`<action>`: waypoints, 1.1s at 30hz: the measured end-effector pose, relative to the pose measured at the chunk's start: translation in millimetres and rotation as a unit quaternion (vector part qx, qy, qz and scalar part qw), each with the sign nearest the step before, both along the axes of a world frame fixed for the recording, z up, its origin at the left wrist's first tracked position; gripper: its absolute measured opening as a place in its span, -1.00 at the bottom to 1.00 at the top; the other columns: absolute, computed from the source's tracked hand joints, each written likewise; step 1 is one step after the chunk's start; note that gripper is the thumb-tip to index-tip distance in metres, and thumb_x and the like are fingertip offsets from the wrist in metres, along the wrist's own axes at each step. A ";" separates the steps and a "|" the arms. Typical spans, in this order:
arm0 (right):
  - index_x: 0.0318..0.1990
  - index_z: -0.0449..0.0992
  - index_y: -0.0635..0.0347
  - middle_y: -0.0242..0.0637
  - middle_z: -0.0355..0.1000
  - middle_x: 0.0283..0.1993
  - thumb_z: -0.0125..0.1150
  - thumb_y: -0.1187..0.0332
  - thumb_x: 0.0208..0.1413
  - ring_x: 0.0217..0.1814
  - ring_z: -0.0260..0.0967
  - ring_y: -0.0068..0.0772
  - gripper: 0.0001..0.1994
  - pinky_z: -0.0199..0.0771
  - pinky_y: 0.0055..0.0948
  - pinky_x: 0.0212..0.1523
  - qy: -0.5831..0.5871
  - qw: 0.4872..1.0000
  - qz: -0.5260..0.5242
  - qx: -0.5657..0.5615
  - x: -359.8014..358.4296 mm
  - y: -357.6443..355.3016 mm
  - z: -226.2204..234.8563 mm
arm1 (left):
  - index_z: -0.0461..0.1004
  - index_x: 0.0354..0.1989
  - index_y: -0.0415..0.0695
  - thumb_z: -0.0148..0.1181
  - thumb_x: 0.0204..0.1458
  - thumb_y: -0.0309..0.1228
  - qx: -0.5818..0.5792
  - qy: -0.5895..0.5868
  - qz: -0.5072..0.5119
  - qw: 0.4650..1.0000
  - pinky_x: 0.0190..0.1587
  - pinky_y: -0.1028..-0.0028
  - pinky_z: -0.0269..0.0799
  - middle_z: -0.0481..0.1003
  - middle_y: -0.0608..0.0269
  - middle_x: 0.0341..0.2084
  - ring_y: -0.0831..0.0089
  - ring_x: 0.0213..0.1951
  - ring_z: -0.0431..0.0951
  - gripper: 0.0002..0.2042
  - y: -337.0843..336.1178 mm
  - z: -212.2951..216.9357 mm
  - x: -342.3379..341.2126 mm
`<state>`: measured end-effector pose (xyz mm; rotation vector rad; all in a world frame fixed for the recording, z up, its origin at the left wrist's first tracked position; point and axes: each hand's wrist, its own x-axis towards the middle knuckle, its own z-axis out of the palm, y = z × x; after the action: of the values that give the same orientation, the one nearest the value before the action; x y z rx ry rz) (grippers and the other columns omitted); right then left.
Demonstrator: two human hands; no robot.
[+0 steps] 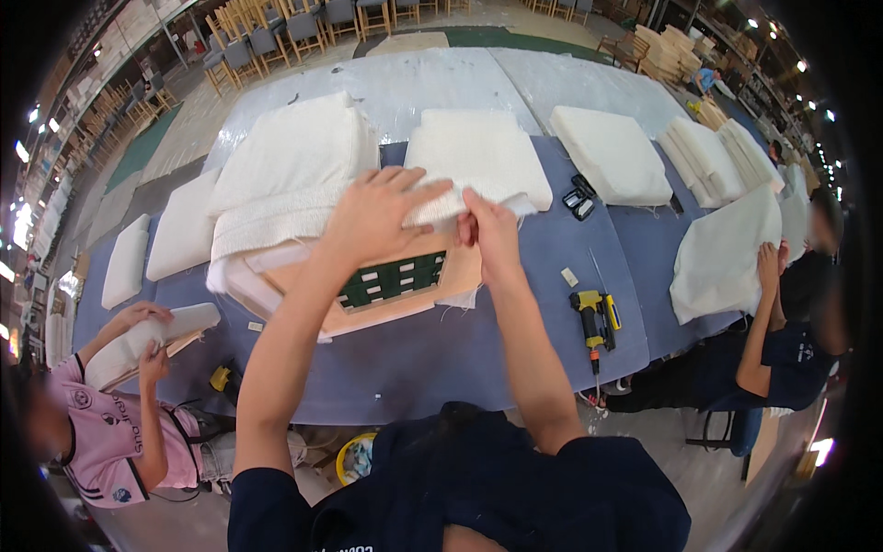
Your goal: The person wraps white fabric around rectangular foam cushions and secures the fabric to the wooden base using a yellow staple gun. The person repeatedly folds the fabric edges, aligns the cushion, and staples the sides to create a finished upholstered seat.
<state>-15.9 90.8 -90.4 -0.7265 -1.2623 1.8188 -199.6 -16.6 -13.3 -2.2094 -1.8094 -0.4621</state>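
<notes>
White fabric (497,198), left hand (372,216) flat, right hand (487,230) apparently pinching

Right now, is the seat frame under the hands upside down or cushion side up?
Upside down: the wooden seat frame shows its green webbing straps on top, with white fabric pulled over its far edge.

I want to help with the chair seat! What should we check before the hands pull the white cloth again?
1. Left hand flat on the white cloth: ok.
2. Right hand pinching the cloth's edge: ok.
3. Wooden seat frame lying on the blue table: ok.
4. Yellow staple gun near the right arm: ok.
5. Cloth smooth underneath: cannot tell.
</notes>
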 end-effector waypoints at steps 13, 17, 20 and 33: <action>-0.38 0.55 0.21 -0.43 0.43 -0.56 0.25 0.11 0.50 -0.54 0.37 -0.61 -0.59 0.30 -0.58 -0.46 0.054 0.998 -0.001 0.012 -36.9 18.6 -33.6 | 0.44 0.48 0.39 0.43 0.11 -0.23 -0.050 0.062 0.033 0.996 0.40 0.06 0.37 0.44 0.21 0.44 0.06 0.42 0.43 -0.32 35.0 1.2 -26.2; -0.32 0.53 0.22 -0.38 0.47 -0.50 0.23 0.11 0.52 -0.47 0.44 -0.57 -0.61 0.40 -0.58 -0.37 0.085 0.995 0.024 -0.036 -40.1 8.1 -55.2 | 0.54 0.41 0.34 0.41 0.03 -0.36 -0.047 0.060 0.015 0.997 0.36 0.08 0.40 0.47 0.24 0.41 0.08 0.37 0.47 -0.33 32.5 3.2 -20.1; -0.23 0.58 0.23 -0.37 0.49 -0.46 0.24 0.12 0.53 -0.45 0.44 -0.56 -0.65 0.46 -0.52 -0.34 0.109 0.994 0.010 -0.013 -44.7 5.9 -63.5 | 0.59 0.36 0.31 0.38 0.01 -0.43 -0.029 0.051 0.007 0.998 0.32 0.09 0.42 0.50 0.28 0.38 0.11 0.33 0.49 -0.36 36.5 1.4 -20.8; -0.30 0.60 0.32 -0.33 0.57 -0.42 0.27 0.29 0.50 -0.45 0.45 -0.65 -0.69 0.45 -0.55 -0.41 0.138 0.990 -0.021 0.029 -54.9 -1.2 -68.3 | 0.64 0.30 0.29 0.45 -0.12 -0.49 -0.031 0.054 0.001 0.998 0.27 0.11 0.43 0.53 0.30 0.34 0.12 0.29 0.51 -0.31 40.9 -4.3 -32.7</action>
<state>-70.8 89.6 -158.7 -0.4473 -1.1056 1.7705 -232.3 24.3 -17.7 -2.2259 -1.7938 -0.2846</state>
